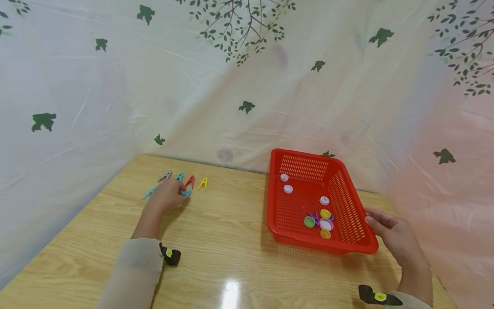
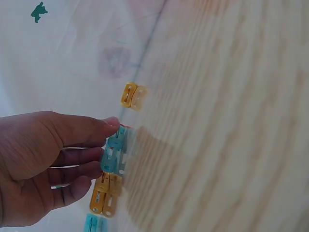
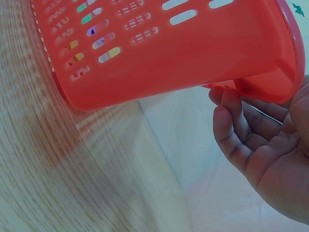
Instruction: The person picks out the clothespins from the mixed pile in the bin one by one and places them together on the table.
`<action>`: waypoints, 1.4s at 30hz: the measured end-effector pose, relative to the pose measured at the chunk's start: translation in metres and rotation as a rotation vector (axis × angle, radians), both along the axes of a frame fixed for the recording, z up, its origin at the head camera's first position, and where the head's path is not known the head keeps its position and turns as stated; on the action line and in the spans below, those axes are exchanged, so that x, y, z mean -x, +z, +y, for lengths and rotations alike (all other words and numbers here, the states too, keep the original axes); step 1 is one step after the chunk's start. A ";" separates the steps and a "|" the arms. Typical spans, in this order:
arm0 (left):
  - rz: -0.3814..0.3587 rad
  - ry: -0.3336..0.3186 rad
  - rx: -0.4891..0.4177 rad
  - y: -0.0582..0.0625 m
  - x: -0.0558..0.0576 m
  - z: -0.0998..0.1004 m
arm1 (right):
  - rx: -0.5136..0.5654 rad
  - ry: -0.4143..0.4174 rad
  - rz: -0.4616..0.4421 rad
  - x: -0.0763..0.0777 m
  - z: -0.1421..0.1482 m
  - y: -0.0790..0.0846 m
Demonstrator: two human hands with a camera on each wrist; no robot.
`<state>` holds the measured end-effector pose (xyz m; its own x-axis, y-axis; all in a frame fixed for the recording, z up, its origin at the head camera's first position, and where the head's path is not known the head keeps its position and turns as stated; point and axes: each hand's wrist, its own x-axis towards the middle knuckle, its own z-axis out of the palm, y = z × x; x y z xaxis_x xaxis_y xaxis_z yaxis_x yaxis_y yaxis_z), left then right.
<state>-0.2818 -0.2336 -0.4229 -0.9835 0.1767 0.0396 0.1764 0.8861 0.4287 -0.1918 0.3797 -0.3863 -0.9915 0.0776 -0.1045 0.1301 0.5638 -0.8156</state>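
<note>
My left hand [image 1: 167, 195] reaches down among small plastic clothespins at the table's far left. Its thumb and fingers pinch a light-blue clothespin [image 2: 111, 153], whose end also shows beside the fingertips in the head view. Around that hand lie a red clothespin [image 1: 190, 181], a yellow clothespin [image 1: 203, 184], a grey clothespin [image 1: 165, 176] and more light-blue ones. On the right, my right hand [image 1: 399, 238] grips the side rim of a red plastic basket [image 1: 273, 193], thumb on top and fingers beneath, as the right wrist view shows.
Inside the basket are several round caps, among them a green cap [image 1: 309, 222], a yellow cap [image 1: 325, 234] and a white cap [image 1: 288, 189], with purple clothespins [image 1: 315, 218]. The wooden table [image 1: 216, 240] meets a leaf-patterned curtain [image 1: 185, 98] at its back edge.
</note>
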 end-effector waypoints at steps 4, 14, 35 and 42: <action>-0.014 -0.011 -0.007 0.002 -0.001 -0.001 | -0.007 0.000 0.002 0.000 0.000 0.000; -0.032 -0.062 -0.026 0.000 0.001 -0.002 | -0.040 0.004 -0.001 -0.001 -0.001 0.002; -0.039 -0.042 -0.036 0.003 -0.001 -0.001 | -0.043 -0.004 0.015 -0.001 -0.002 0.002; -0.025 -0.048 -0.033 0.004 -0.001 -0.003 | 0.008 -0.019 -0.003 -0.002 -0.003 0.003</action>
